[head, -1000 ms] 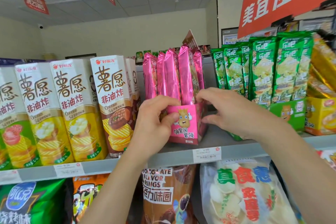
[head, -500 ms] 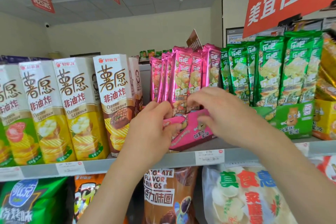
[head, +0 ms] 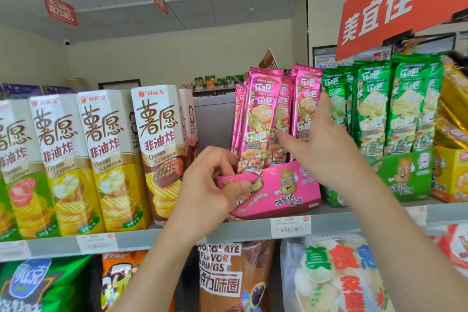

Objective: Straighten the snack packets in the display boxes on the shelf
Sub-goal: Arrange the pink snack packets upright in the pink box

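A pink display box stands on the shelf, its front turned toward me and tilted down to the left. Several pink snack packets stand upright in it. My left hand grips the box's left front corner, thumb on the front flap. My right hand is raised against the packets, its fingers spread over the right-hand ones and a finger touching a middle packet. To the right, a green display box holds green packets.
Tall white-and-yellow chip cartons line the shelf to the left, close to my left hand. A yellow display box with gold packets sits at far right. Large bags hang below the shelf. A red sign overhangs the upper right.
The pink box has turned from side-on to front-facing. My right hand rose from the box's right edge up onto the packets. My left hand kept its grip on the left corner.
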A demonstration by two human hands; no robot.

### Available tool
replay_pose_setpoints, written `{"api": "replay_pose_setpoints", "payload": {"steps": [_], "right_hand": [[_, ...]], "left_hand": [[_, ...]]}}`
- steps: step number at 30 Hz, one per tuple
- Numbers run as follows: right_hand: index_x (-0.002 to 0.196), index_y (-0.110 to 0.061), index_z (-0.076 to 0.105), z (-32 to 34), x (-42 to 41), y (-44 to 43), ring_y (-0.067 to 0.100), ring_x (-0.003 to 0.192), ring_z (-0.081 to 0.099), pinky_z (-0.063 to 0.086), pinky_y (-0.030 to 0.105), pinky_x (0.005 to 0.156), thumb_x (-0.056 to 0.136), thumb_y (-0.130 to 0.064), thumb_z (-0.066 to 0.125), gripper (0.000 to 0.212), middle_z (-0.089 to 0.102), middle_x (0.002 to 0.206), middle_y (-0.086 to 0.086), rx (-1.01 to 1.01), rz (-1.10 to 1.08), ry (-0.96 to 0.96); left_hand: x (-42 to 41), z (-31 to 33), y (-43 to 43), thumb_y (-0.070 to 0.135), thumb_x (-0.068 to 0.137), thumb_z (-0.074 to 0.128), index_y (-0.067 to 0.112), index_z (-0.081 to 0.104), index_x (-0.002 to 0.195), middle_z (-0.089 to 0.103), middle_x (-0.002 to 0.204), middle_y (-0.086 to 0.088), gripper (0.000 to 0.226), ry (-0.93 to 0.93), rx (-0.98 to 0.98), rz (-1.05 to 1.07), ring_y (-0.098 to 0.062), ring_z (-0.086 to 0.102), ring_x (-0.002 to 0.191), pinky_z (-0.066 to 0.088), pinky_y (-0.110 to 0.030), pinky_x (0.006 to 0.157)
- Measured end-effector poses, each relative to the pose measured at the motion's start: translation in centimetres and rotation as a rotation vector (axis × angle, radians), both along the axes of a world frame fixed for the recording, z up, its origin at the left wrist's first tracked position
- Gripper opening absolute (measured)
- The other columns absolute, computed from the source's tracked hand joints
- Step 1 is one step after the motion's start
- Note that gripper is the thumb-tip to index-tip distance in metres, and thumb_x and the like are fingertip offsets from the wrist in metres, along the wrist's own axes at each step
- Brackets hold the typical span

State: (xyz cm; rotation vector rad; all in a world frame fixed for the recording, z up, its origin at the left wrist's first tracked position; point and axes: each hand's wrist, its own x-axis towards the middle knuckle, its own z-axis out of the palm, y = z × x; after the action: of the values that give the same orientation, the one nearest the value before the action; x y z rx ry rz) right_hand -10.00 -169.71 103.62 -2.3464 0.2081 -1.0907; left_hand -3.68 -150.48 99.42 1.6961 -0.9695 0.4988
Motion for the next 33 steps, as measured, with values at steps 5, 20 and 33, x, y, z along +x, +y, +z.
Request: {"api": "replay_pose_setpoints", "payload": {"steps": [5,20,33], "right_hand": [[0.150,-0.041,-0.009,0.0,1.1,0.2,0.013,0.114,0.060,0.040,0.028,0.098,0.087,-0.034,0.070,0.101,0.037,0.151,-0.019,0.290,0.276,-0.107],[0.152,-0.006,0.015,-1.6,-0.1,0.6,0.025,0.094,0.060,0.043,0.033,0.072,0.099,-0.037,0.045,0.068,0.059,0.115,0.014,-0.148,-0.090,-0.023],[0.153,-0.022,-0.013,-1.8,-1.0,1.7,0.027,0.064,0.043,0.035,0.034,0.053,0.097,-0.032,0.043,0.080,0.050,0.100,0.014,-0.368,-0.264,-0.005]], "left_hand": [[0.2,0.2,-0.6,0.026,0.068,0.078,0.028,0.047,0.096,0.057,0.115,0.003,0.042,0.080,0.003,-0.057,-0.008,0.061,0.107,0.058,-0.036,0.078],[-0.6,1.4,-3.0,0.067,0.086,0.047,0.028,0.000,0.150,0.061,0.087,0.013,0.088,-0.083,0.203,0.518,-0.027,0.068,0.082,0.050,-0.037,0.066],[-1.9,11.0,-3.8,0.035,0.087,0.056,0.013,0.035,0.148,0.034,0.155,-0.012,0.069,-0.805,0.314,0.587,-0.030,0.028,0.144,0.020,-0.045,0.119]]}}
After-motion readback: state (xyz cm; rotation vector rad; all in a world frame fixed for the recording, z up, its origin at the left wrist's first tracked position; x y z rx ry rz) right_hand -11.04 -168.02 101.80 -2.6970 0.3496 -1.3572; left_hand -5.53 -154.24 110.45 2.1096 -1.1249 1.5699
